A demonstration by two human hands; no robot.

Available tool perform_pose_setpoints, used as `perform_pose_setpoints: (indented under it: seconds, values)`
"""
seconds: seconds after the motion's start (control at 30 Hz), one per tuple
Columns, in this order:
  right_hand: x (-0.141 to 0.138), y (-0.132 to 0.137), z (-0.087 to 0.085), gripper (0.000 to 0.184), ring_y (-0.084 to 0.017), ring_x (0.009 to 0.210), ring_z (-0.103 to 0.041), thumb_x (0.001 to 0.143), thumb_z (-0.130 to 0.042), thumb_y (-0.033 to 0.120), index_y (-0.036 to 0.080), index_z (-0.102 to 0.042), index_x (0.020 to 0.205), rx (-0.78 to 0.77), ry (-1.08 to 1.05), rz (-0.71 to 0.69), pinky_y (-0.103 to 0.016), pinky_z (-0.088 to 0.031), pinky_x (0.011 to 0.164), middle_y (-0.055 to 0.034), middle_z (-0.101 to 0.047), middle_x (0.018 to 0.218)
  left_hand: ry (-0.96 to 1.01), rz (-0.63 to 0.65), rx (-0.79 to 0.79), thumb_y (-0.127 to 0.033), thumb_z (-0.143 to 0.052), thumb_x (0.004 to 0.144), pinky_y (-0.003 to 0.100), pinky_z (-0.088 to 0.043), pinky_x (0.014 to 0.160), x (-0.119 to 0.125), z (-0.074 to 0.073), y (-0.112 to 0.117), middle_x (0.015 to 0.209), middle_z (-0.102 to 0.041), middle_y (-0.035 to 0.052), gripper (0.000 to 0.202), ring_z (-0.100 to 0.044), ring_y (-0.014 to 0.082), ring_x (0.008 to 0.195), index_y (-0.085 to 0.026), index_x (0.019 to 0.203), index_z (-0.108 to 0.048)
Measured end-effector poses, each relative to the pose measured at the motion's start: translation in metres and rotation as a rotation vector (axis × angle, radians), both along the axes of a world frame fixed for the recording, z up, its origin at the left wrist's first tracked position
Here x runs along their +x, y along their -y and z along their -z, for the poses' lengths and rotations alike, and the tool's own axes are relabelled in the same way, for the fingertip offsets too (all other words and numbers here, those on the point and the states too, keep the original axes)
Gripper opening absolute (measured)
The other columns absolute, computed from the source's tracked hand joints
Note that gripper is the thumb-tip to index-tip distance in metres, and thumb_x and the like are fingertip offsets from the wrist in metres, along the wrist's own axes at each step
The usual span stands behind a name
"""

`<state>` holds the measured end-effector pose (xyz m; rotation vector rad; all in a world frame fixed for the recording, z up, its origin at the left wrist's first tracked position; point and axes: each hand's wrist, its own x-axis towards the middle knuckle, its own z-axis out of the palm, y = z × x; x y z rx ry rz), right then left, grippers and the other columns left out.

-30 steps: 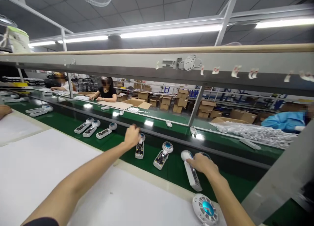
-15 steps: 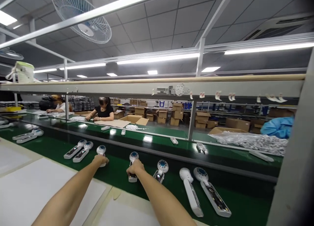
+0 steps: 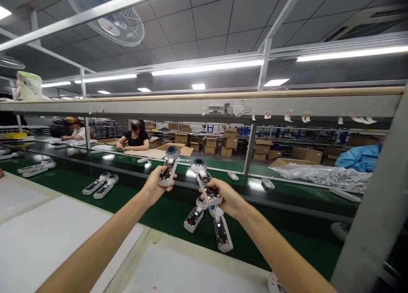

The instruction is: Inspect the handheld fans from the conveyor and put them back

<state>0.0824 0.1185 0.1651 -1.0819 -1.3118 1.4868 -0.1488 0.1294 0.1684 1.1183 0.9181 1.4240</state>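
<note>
Since half a second back both hands have come up off the belt: then they lay on units flat on the green conveyor, now each holds units in the air. Left hand [image 3: 155,187] has its fingers clenched round the handle of one handheld unit [image 3: 168,170], round head up, open circuit side toward the camera. Right hand [image 3: 225,198] grips three units in a bunch: upper unit [image 3: 205,183] points up and left, and two lower units [image 3: 193,216] [image 3: 222,232] hang down from the fist, fanned apart. All four are above the near edge of the conveyor belt [image 3: 134,199], between the white bench [image 3: 38,229] and the far rail. The two finished white units seen at right on the belt earlier are out of view; only a white rounded edge [image 3: 338,230] shows by the grey post [image 3: 366,216]. Left on the belt a pair of units [image 3: 100,185] lies side by side, well apart from the hands; open green belt between. No readable writing on units; small white tags [image 3: 288,114] on the overhead rail too small to read. Further back: bagged parts pile [image 3: 321,176], a blue sleeve [image 3: 360,157], two seated people [image 3: 135,136] at the far bench, stacked cartons [image 3: 229,142], ceiling fan [image 3: 110,17].
</note>
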Motion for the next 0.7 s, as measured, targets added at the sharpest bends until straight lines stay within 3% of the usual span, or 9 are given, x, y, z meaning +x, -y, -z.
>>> perform_pose_setpoints:
  seconds: [0.07, 0.13, 0.27, 0.4, 0.57, 0.7]
  values:
    - [0.022, 0.025, -0.014, 0.015, -0.015, 0.068, -0.07, 0.09, -0.045, 0.013, 0.013, -0.055, 0.1, 0.057, -0.064, 0.03, -0.029, -0.06, 0.067, -0.0077, -0.07, 0.085, 0.084, 0.059, 0.071, -0.022, -0.044, 0.093, 0.024, -0.045, 0.047, 0.027, -0.02, 0.021, 0.089, -0.066, 0.0094, 0.015, -0.057, 0.0114, 0.056, -0.012, 0.098, -0.054]
    - [0.038, 0.049, -0.024, 0.028, -0.018, 0.07, -0.072, 0.084, -0.049, 0.012, 0.016, -0.052, 0.112, 0.117, -0.092, 0.059, -0.032, -0.061, 0.068, -0.0056, -0.071, 0.088, 0.132, 0.106, 0.141, -0.019, -0.047, 0.089, 0.026, -0.049, 0.05, 0.052, -0.033, 0.042, 0.091, -0.067, 0.0083, 0.017, -0.059, 0.0129, 0.057, -0.012, 0.103, -0.054]
    - [0.056, 0.083, -0.03, 0.047, -0.019, 0.074, -0.073, 0.081, -0.058, 0.017, 0.022, -0.044, 0.126, 0.274, -0.13, 0.086, -0.031, -0.061, 0.069, -0.0021, -0.072, 0.088, 0.179, 0.214, 0.252, -0.016, -0.05, 0.087, 0.027, -0.053, 0.055, 0.09, -0.046, 0.075, 0.092, -0.068, 0.0055, 0.024, -0.063, 0.0144, 0.059, -0.015, 0.111, -0.054]
    - [0.064, 0.096, -0.032, 0.058, -0.02, 0.08, -0.073, 0.076, -0.064, 0.02, 0.023, -0.04, 0.129, 0.363, -0.199, 0.114, -0.035, -0.062, 0.074, -0.0007, -0.072, 0.091, 0.185, 0.359, 0.229, -0.017, -0.051, 0.087, 0.027, -0.055, 0.063, 0.104, -0.047, 0.092, 0.089, -0.069, 0.0069, 0.022, -0.066, 0.0162, 0.064, -0.013, 0.108, -0.057]
    - [0.074, 0.1, -0.038, 0.063, -0.02, 0.07, -0.072, 0.073, -0.063, 0.021, 0.022, -0.036, 0.129, 0.355, -0.218, 0.152, -0.031, -0.06, 0.066, -0.0014, -0.074, 0.081, 0.18, 0.602, 0.142, -0.021, -0.055, 0.083, 0.03, -0.056, 0.066, 0.107, -0.04, 0.102, 0.078, -0.069, 0.0092, 0.035, -0.069, 0.021, 0.068, -0.01, 0.116, -0.057]
    - [0.083, 0.101, -0.039, 0.058, -0.02, 0.066, -0.071, 0.072, -0.064, 0.023, 0.022, -0.04, 0.124, 0.386, -0.206, 0.224, -0.032, -0.059, 0.063, -0.0009, -0.073, 0.079, 0.137, 0.581, 0.168, -0.016, -0.056, 0.082, 0.029, -0.055, 0.066, 0.114, -0.037, 0.106, 0.083, -0.07, 0.0094, 0.037, -0.069, 0.0203, 0.069, -0.012, 0.118, -0.052]
